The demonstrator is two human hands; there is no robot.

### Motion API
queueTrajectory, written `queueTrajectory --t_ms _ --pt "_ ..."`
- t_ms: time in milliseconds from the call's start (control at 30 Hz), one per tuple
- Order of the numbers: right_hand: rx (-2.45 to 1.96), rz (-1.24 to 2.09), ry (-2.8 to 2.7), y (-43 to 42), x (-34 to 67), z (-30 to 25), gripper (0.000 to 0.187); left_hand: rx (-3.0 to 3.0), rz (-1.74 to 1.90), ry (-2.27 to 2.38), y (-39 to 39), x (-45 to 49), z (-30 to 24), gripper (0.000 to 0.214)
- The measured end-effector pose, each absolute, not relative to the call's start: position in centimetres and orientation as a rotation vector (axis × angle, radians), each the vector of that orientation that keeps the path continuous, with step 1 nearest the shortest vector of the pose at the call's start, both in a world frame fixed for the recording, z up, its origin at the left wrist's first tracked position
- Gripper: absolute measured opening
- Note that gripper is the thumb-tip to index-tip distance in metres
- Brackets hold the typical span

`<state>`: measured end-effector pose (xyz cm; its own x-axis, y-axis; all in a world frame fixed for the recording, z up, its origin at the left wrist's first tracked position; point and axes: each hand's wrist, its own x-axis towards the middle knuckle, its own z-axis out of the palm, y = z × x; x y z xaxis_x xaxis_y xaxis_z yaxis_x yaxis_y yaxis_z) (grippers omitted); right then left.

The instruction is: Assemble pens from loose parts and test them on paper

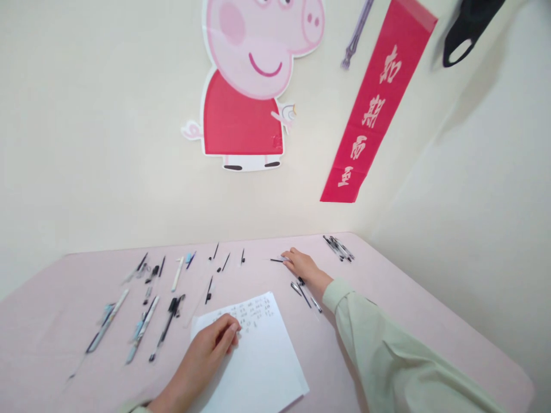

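My left hand rests flat on a white sheet of paper with small handwriting near its top, fingers stretched out and together. My right hand reaches far across the pink table, fingers curled on a small pen part with a dark tip that lies at the fingertips. Pen pieces lie just beside the right wrist.
Many pens and pen parts lie scattered on the left half of the table. A bundle of pens sits at the far right corner. On the wall hang a cartoon pig cutout, a red banner and a black mask.
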<state>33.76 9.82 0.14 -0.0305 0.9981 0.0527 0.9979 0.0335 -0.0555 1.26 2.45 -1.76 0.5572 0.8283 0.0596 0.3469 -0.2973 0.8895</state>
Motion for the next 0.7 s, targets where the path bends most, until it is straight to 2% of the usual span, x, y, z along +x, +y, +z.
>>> queueTrajectory --t_ms 267,700 --pt "-2.070 0.032 -2.283 11.3 27.8 0.1 0.030 1.876 0.666 0.988 2.3 1.2 -1.3 0.034" --pt "-2.006 0.088 -2.288 5.7 24.1 0.0 0.028 1.859 0.670 0.946 2.3 1.3 -1.7 0.029"
